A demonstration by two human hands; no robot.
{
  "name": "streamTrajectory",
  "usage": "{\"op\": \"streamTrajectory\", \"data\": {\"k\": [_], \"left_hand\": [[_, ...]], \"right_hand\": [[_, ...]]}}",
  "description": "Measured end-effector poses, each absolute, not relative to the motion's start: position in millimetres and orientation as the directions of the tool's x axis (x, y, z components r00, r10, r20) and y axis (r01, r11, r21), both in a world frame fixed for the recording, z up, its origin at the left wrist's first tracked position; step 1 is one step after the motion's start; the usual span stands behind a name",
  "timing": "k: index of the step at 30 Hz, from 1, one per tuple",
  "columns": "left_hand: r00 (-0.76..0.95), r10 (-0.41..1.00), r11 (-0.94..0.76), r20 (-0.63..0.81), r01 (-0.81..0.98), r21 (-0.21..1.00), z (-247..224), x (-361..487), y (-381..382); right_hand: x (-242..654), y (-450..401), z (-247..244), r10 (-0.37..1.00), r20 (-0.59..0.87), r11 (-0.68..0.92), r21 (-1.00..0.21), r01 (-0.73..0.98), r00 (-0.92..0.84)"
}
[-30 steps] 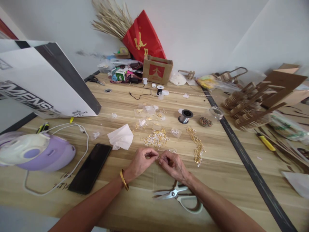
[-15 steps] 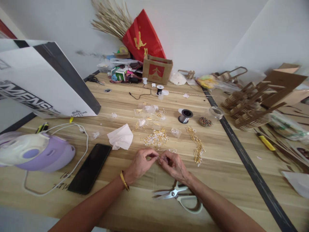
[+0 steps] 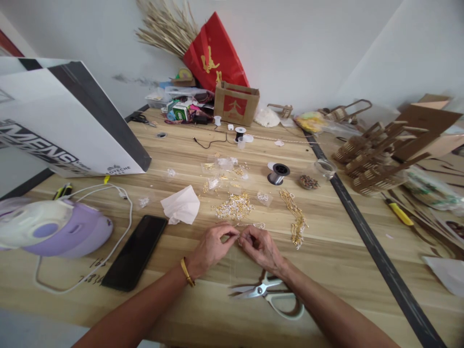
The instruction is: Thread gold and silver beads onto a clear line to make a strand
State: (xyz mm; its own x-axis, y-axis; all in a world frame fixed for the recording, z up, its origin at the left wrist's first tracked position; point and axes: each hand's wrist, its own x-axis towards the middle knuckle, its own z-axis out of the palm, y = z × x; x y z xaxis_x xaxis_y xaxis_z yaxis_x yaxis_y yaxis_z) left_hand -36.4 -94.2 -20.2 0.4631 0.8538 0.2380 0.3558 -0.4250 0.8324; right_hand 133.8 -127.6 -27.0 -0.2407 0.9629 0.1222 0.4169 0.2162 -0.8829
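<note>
My left hand [image 3: 216,245] and my right hand [image 3: 261,246] meet fingertip to fingertip over the table, both pinched. What they hold is too small to make out; a faint, thin clear line seems to trail below them. Just beyond the fingers lies a short silver-coloured chain [image 3: 258,225], partly hidden. Farther off is a heap of gold and silver beads or findings [image 3: 235,207]. Several gold chains [image 3: 294,220] lie to the right of it. White-handled scissors [image 3: 264,291] rest with blades parted, below my right hand and partly behind its forearm.
Left of my hands are a black phone [image 3: 135,253], a crumpled tissue [image 3: 181,205] and a purple-and-white device [image 3: 72,227] with a white cord. A wire spool [image 3: 278,174] and a clear jar of dark beads [image 3: 310,181] stand right of centre. A large white box [image 3: 72,121] stands at left.
</note>
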Motion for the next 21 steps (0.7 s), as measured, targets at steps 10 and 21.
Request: {"op": "streamTrajectory", "data": {"k": [10, 21], "left_hand": [[0.432, 0.884, -0.348, 0.181, 0.347, 0.871, -18.6, -35.4, -93.2], [0.449, 0.892, -0.187, 0.055, 0.257, 0.948, -18.9, -35.4, -90.9]], "right_hand": [[135.1, -127.3, -30.6, 0.965, 0.131, 0.218, -0.882, 0.418, -0.228], [134.7, -125.9, -32.1, 0.972, 0.141, 0.209, -0.888, 0.41, -0.19]]}}
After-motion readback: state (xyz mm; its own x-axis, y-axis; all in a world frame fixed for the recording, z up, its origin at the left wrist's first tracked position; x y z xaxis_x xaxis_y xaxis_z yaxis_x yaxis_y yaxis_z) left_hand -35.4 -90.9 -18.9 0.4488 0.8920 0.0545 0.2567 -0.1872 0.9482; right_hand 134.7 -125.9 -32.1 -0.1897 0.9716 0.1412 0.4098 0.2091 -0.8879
